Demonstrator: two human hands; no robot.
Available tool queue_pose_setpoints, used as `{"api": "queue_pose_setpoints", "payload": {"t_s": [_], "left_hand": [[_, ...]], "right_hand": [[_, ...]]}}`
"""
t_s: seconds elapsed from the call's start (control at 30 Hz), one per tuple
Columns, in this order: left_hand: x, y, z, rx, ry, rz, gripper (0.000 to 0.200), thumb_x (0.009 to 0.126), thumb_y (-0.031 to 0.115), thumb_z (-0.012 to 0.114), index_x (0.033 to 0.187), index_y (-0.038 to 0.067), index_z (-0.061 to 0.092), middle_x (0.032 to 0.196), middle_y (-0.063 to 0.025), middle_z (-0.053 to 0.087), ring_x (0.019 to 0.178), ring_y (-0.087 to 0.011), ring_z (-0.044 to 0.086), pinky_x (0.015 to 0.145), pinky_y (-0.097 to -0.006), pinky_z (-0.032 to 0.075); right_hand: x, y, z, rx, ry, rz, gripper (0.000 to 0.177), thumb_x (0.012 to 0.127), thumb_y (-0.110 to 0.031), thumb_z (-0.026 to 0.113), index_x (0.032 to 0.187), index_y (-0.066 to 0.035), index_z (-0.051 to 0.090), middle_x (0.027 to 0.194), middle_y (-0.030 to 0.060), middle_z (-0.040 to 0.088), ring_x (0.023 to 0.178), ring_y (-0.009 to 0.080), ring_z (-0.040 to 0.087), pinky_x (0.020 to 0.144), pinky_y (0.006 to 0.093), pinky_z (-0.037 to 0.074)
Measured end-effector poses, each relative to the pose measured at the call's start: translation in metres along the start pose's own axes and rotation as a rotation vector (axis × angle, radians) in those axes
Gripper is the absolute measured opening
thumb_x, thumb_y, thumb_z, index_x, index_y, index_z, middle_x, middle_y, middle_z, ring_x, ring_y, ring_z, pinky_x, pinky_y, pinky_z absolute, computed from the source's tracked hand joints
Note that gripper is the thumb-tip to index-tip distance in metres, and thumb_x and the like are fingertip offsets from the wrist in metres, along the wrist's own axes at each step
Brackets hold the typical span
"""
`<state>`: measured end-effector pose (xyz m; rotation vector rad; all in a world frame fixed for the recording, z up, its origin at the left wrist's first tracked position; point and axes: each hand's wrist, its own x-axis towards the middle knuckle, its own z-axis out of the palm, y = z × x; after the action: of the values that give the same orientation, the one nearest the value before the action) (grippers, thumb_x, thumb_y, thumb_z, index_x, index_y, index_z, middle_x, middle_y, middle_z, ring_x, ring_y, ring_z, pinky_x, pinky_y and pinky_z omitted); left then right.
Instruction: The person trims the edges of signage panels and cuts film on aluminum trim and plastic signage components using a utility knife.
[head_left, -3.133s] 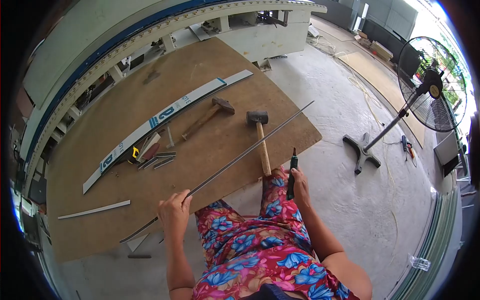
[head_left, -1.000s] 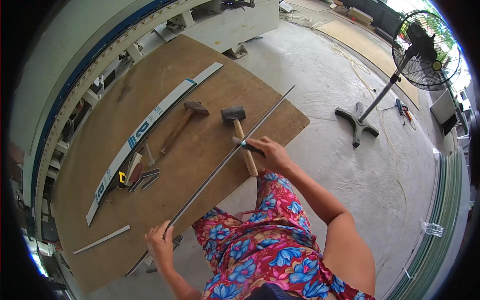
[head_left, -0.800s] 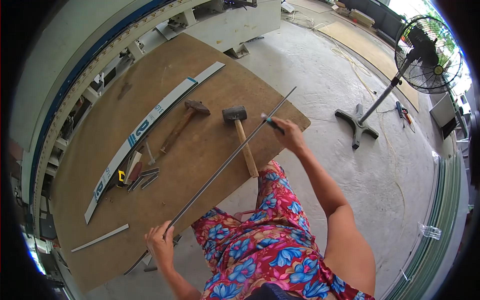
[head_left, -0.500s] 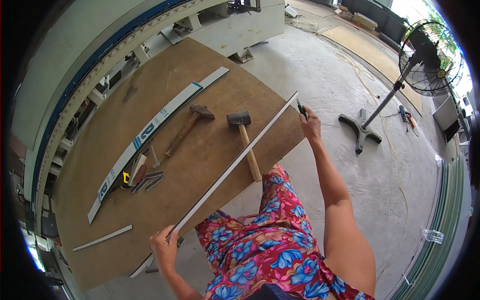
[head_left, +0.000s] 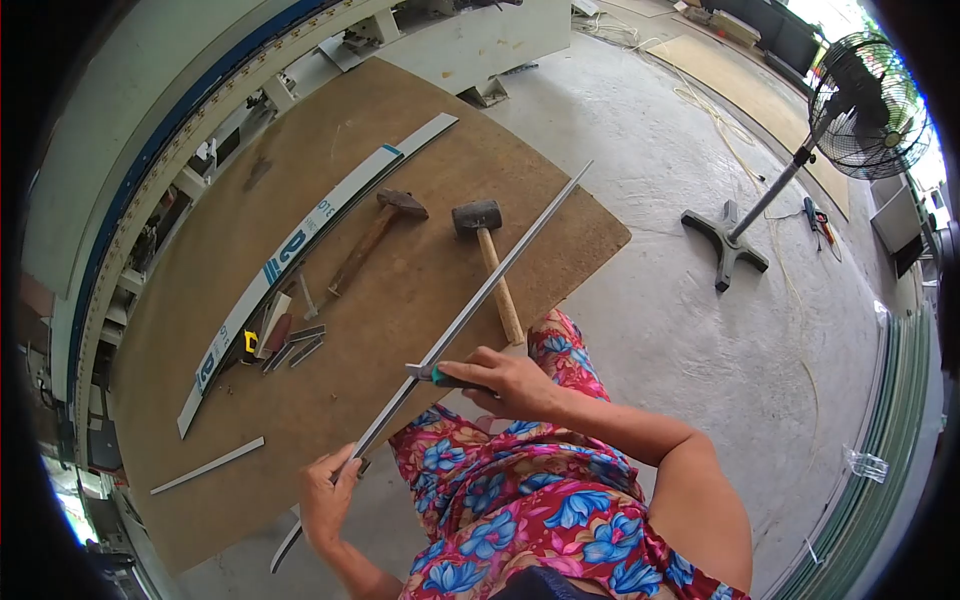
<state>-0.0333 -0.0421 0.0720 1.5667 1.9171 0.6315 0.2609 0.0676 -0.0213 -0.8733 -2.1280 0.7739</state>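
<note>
A long, thin grey-white strip [head_left: 500, 272] runs diagonally over the table's near edge. My left hand [head_left: 326, 498] is closed around it near its lower end, and a bent tail of strip hangs below that hand. In my right hand [head_left: 515, 385] is a small tool with a green and black handle [head_left: 455, 381]; its metal end meets the strip a little above my left hand. The exact kind of tool I cannot make out. Under the strip's middle lies a rubber mallet [head_left: 477, 216] with a wooden handle. A hammer [head_left: 375, 235] rests to its left.
The brown board tabletop [head_left: 330, 430] also bears a long printed white strip [head_left: 300, 240], a short strip [head_left: 210, 465], several small metal pieces [head_left: 305, 345] and a yellow-ended tool [head_left: 250, 343]. A machine stands behind. To the right are a standing fan [head_left: 735, 245] and stacked green-edged sheets [head_left: 880, 430].
My right hand has come from the strip's far upper end down toward my left hand, bringing the tool against the strip. The left hand still grips near the lower end.
</note>
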Motion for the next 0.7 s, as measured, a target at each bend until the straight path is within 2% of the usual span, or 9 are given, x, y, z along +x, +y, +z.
{"api": "queue_pose_setpoints", "payload": {"t_s": [0.1, 0.2, 0.33, 0.37, 0.57, 0.7], "left_hand": [[-0.003, 0.003, -0.002, 0.0, -0.051, -0.04, 0.025, 0.084, 0.011, 0.065, 0.107, 0.001, 0.068, 0.066, -0.0092, 0.059, 0.059, -0.0114, 0.054, 0.054, -0.0275, 0.042], [-0.005, -0.001, -0.002, -0.042, -0.082, -0.071, 0.025, 0.086, 0.013, 0.063, 0.108, 0.001, 0.068, 0.063, -0.007, 0.057, 0.057, -0.0099, 0.053, 0.053, -0.0265, 0.041], [-0.004, -0.01, -0.004, -0.088, -0.113, -0.083, 0.026, 0.087, 0.014, 0.063, 0.108, 0.0, 0.067, 0.062, -0.0042, 0.054, 0.057, -0.0083, 0.051, 0.052, -0.0255, 0.04], [-0.003, -0.011, -0.004, -0.085, -0.123, -0.092, 0.026, 0.087, 0.014, 0.063, 0.108, -0.001, 0.067, 0.062, -0.0034, 0.054, 0.057, -0.0079, 0.05, 0.052, -0.0253, 0.039], [-0.001, -0.009, -0.007, -0.127, -0.166, -0.106, 0.028, 0.088, 0.018, 0.063, 0.108, -0.001, 0.067, 0.063, -0.0006, 0.053, 0.057, -0.0068, 0.049, 0.052, -0.0243, 0.039], [0.0, -0.011, -0.006, -0.135, -0.169, -0.114, 0.028, 0.088, 0.018, 0.063, 0.107, -0.002, 0.068, 0.06, 0.0, 0.052, 0.057, -0.0063, 0.048, 0.052, -0.0238, 0.038]], "right_hand": [[0.001, 0.002, 0.005, 0.015, -0.054, 0.033, 0.057, 0.081, -0.013, 0.067, 0.134, -0.022, 0.05, 0.09, 0.0099, 0.052, 0.078, 0.0293, 0.06, 0.065, 0.0398, 0.051], [0.003, 0.01, -0.005, 0.007, -0.002, 0.08, 0.056, 0.08, -0.012, 0.066, 0.134, -0.022, 0.05, 0.089, 0.0108, 0.053, 0.077, 0.0302, 0.06, 0.066, 0.0402, 0.051], [0.003, 0.03, -0.029, -0.008, 0.065, 0.227, 0.053, 0.08, -0.008, 0.063, 0.131, -0.022, 0.053, 0.098, 0.0124, 0.057, 0.085, 0.032, 0.062, 0.072, 0.0394, 0.051], [0.004, 0.041, -0.032, -0.02, 0.089, 0.287, 0.052, 0.079, -0.008, 0.063, 0.129, -0.021, 0.054, 0.101, 0.0133, 0.059, 0.088, 0.0334, 0.062, 0.075, 0.0393, 0.05], [0.005, 0.121, -0.057, -0.113, 0.351, 0.304, 0.049, 0.08, -0.009, 0.062, 0.127, -0.019, 0.057, 0.097, 0.0158, 0.06, 0.089, 0.0349, 0.062, 0.076, 0.0408, 0.049], [0.01, 0.164, -0.082, -0.22, 0.412, 0.37, 0.047, 0.08, -0.012, 0.062, 0.127, -0.018, 0.057, 0.096, 0.0174, 0.06, 0.091, 0.0353, 0.061, 0.079, 0.0413, 0.049]]}}
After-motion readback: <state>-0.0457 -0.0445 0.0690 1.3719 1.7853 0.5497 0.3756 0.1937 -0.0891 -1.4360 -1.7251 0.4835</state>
